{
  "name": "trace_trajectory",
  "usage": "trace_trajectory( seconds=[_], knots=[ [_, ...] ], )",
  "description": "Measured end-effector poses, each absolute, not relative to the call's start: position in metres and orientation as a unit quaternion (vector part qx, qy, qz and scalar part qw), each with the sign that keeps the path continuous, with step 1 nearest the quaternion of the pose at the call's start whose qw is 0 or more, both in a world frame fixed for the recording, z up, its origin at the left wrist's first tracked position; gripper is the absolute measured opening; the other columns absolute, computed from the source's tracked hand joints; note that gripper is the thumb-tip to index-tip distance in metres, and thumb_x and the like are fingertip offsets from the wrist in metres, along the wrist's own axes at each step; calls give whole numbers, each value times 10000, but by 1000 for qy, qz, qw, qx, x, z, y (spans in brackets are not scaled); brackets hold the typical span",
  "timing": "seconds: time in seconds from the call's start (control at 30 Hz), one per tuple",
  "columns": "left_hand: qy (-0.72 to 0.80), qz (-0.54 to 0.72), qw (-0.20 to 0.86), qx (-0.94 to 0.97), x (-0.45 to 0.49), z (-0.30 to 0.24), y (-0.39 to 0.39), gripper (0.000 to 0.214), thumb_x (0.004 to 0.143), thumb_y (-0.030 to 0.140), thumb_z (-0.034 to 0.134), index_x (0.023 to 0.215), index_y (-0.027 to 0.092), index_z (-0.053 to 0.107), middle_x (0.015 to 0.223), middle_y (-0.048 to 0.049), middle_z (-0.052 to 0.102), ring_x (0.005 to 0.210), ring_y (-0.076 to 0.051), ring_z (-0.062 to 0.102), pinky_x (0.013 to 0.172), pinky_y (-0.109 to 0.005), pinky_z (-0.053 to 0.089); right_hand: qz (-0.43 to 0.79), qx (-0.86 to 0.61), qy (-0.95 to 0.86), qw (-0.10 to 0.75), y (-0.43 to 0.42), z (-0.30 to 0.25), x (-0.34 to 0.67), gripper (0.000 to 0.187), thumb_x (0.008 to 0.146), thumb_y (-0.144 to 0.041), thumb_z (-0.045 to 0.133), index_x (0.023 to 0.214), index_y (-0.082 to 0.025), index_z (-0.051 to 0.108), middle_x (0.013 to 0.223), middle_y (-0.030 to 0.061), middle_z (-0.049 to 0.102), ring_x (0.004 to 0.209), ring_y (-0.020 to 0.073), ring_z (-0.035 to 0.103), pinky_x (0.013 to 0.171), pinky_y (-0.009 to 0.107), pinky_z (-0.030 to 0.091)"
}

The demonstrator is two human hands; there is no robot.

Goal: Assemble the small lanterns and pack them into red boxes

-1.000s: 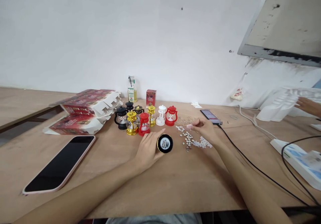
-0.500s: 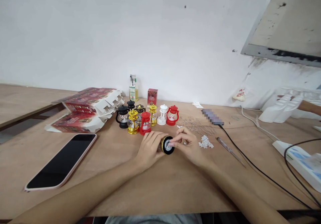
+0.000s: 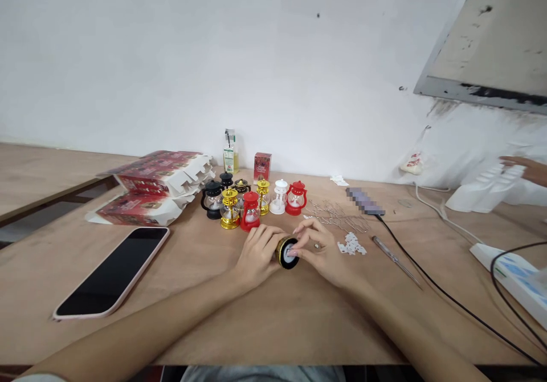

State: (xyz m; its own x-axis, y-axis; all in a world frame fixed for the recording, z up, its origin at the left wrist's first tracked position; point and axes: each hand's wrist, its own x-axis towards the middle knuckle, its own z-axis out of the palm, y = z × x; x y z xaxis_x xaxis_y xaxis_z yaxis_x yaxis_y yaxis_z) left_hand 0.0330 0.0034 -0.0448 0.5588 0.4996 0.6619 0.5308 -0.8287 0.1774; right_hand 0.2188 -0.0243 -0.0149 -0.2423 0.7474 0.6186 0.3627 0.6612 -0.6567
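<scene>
My left hand (image 3: 258,258) is wrapped round a small lantern (image 3: 289,261), tipped over so its round black base with a gold rim faces me. A white disc shows in the middle of that base. Against it, the thumb and fingertips of my right hand (image 3: 325,256) are bent in a pinch; whatever lies between them is too small to make out. Just beyond my hands stand several upright mini lanterns: a red one (image 3: 250,212), a gold one (image 3: 229,211), a black one (image 3: 212,200), a white one (image 3: 280,197) and another red one (image 3: 296,198).
Wire handles (image 3: 337,216), small white pieces (image 3: 352,245) and a screwdriver (image 3: 395,261) lie to the right, near a cabled device (image 3: 364,202) and a power strip (image 3: 508,282). At left are a phone (image 3: 113,273) and red cartons (image 3: 158,171). Another person's hand (image 3: 527,170) is far right.
The view has shifted slightly. The right fingers have moved a little on the lantern base, and the white disc now shows differently. The other person's hand at far right has moved up.
</scene>
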Motion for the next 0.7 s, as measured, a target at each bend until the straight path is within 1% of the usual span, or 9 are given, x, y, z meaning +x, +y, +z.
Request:
trace_trajectory(
  seconds=[0.07,0.13,0.2,0.27,0.37,0.43,0.57,0.63,0.7],
  knots=[
    [-290,-365,23,-885,33,-46,4,269,840,264,577,1084,152,553,1049,-95,620,905,-228,517,733,-338,376,243,-368,-746,499,-22,-16,219,206,728,-367,728,747,-201,608,958,45,590,907,181,577,789,335,462],
    [-290,-358,36,-887,33,-48,5,274,847,262,563,1099,153,549,1050,-98,619,899,-230,507,725,-342,371,296,-371,-726,498,-20,-19,218,259,702,-388,744,800,-203,591,922,40,622,864,174,594,731,308,474],
    [-292,-346,59,-889,33,-50,5,285,853,248,546,1122,153,542,1050,-100,619,894,-235,496,708,-345,361,310,-374,-722,493,-18,-22,218,252,708,-408,733,769,-198,607,822,23,627,802,166,595,705,298,469],
    [-289,-340,81,-891,33,-51,4,291,859,242,537,1135,151,538,1036,-97,621,877,-235,487,684,-343,348,293,-382,-729,486,-18,-25,219,249,709,-413,728,680,-191,619,724,8,602,738,156,574,685,292,455],
    [-263,-342,104,-896,34,-50,3,278,860,247,545,1114,135,542,1005,-96,623,846,-229,476,661,-335,330,303,-404,-718,480,-19,-26,219,266,666,-401,761,650,-188,603,672,-13,581,654,133,542,627,272,444],
    [-251,-348,106,-897,35,-50,3,269,858,253,554,1096,127,543,995,-97,621,839,-227,473,662,-332,326,333,-402,-704,482,-19,-26,220,281,638,-393,782,717,-190,604,704,-15,603,657,129,555,626,267,461],
    [-251,-365,73,-894,34,-48,4,297,863,289,560,1116,137,526,1012,-97,611,856,-225,482,677,-327,332,351,-357,-721,480,-18,-23,223,392,628,-374,796,945,-205,636,865,22,643,781,153,606,709,293,504],
    [-261,-368,59,-890,33,-48,5,298,859,305,570,1103,139,529,1019,-98,609,869,-227,488,684,-329,338,320,-337,-750,471,-16,-23,225,398,635,-376,793,972,-213,657,901,31,630,810,158,603,725,301,508],
    [-273,-364,51,-889,32,-48,5,295,850,307,582,1089,140,534,1023,-98,609,878,-230,490,693,-333,344,281,-327,-773,465,-15,-24,227,364,657,-386,779,964,-217,678,887,31,622,798,157,596,715,300,506]
  ],
)
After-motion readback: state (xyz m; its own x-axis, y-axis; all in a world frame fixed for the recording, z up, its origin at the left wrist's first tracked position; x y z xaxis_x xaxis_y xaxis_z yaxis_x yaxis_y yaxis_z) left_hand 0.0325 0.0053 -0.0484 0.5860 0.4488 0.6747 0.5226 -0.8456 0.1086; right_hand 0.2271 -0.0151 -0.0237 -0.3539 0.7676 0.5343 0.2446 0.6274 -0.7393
